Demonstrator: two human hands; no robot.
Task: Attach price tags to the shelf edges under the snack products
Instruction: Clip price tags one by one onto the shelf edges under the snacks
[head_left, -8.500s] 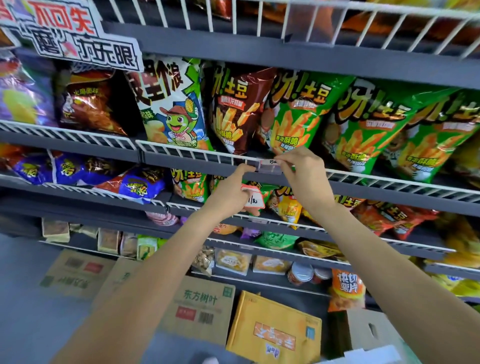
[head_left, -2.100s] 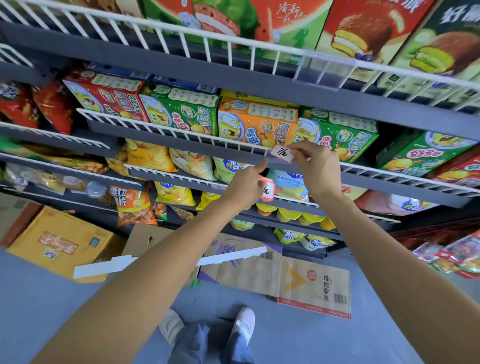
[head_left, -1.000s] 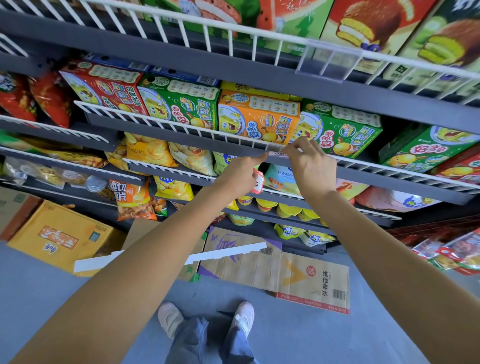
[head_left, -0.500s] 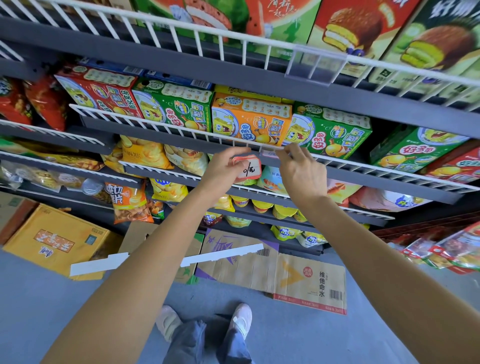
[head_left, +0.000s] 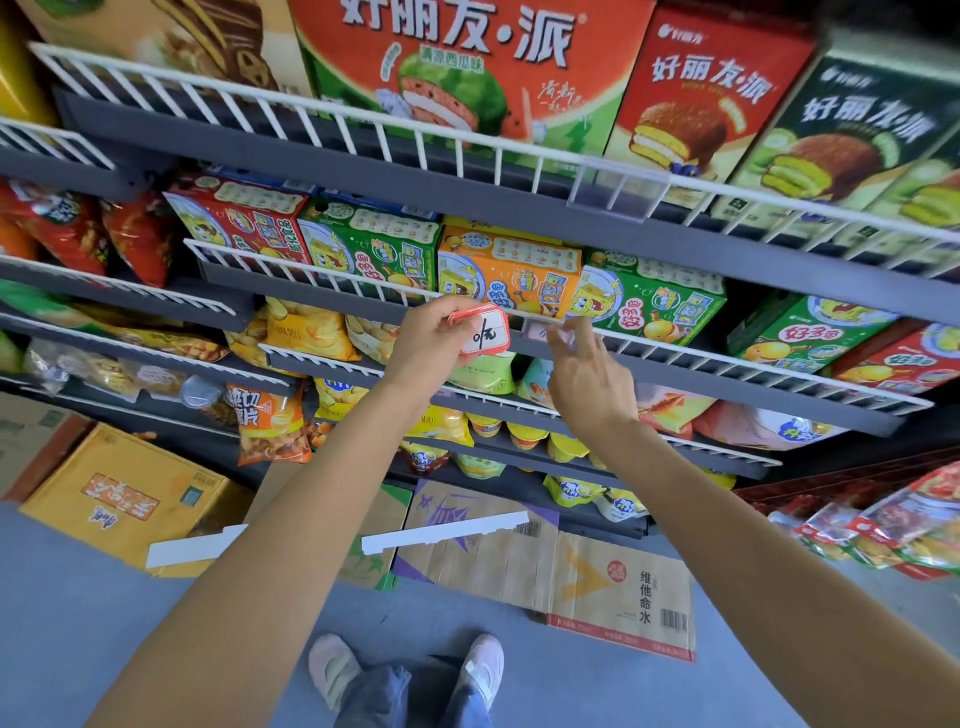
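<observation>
My left hand (head_left: 434, 338) grips a small stack of red-bordered white price tags (head_left: 483, 332) with handwriting on the top one. It is held just in front of the white wire shelf edge (head_left: 675, 345) under the orange snack box (head_left: 506, 273). My right hand (head_left: 587, 374) hovers right of the stack, fingers apart and blurred, holding nothing that I can see. A clear tag holder with a tag in it (head_left: 537, 330) sits on the wire edge between the two hands. An empty clear tag holder (head_left: 615, 189) hangs on the shelf edge above.
Green and red snack boxes (head_left: 649, 306) flank the orange one. Large pie boxes (head_left: 691, 104) fill the top shelf. Chip bags (head_left: 306, 327) lie on lower shelves. Flattened cardboard (head_left: 597, 582), a yellow carton (head_left: 124, 493) and a white strip (head_left: 447, 530) lie on the floor by my feet.
My right hand has come off the shelf edge and drawn back with fingers spread, leaving a tag in the holder. My left hand has lifted the tag stack slightly rightward. The view tilted up.
</observation>
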